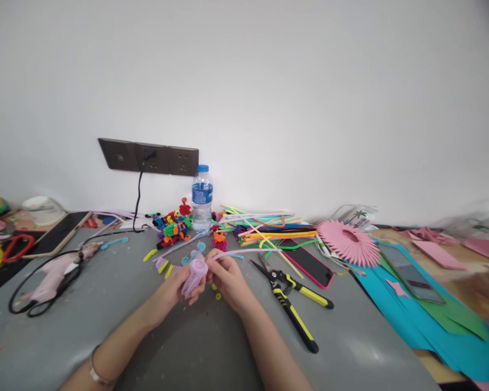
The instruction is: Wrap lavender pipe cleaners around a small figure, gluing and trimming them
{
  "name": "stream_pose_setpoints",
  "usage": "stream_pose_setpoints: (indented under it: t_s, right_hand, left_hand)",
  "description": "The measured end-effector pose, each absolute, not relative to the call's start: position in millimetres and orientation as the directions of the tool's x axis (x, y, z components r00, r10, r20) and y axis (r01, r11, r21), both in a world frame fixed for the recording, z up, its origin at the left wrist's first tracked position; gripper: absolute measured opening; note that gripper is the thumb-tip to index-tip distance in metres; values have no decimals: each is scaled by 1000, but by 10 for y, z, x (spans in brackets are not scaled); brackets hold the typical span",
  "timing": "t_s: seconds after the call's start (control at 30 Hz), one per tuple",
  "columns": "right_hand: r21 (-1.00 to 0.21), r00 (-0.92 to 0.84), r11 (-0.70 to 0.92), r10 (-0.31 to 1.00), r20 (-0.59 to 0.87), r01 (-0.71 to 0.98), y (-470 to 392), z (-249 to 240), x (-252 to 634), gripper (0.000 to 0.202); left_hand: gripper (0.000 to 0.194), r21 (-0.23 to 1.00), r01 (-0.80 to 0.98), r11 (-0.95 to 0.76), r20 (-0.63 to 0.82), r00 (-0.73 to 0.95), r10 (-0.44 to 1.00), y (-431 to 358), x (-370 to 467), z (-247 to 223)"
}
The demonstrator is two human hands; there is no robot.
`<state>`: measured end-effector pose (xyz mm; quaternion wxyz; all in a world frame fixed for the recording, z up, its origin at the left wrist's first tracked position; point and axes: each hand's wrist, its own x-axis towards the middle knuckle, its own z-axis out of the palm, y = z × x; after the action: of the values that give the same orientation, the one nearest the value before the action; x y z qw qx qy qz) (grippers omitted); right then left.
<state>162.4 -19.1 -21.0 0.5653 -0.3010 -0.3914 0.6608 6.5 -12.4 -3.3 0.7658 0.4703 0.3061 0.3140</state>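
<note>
My left hand [179, 287] is closed round a light purple piece of coiled pipe cleaner [195, 274], with a round spiral at its top. Beside it, my right hand [227, 276] pinches a long light purple pipe cleaner [244, 251], whose free end reaches out to the right. The two hands nearly touch above the grey mat [187, 347]. Small yellow curled bits [218, 296] and blue curls [201, 247] lie around the hands.
A water bottle [202, 198] stands by the wall. Yellow-black shears [291, 304], a phone [307, 263] and pipe cleaners [281, 234] lie right. A pink glue gun [51, 279] with its cable is left. Colored paper [399, 309] and a pink paper fan [348, 243] lie farther right.
</note>
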Motion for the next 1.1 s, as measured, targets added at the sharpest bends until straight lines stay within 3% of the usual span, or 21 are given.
stream_pose_setpoints:
  t_s: [1.1]
  right_hand:
    - [-876,-166,-33,985,54,-480,-195,-200,1625,38]
  left_hand:
    - [61,923,-193,333,-145,627,765,-124,55,-40]
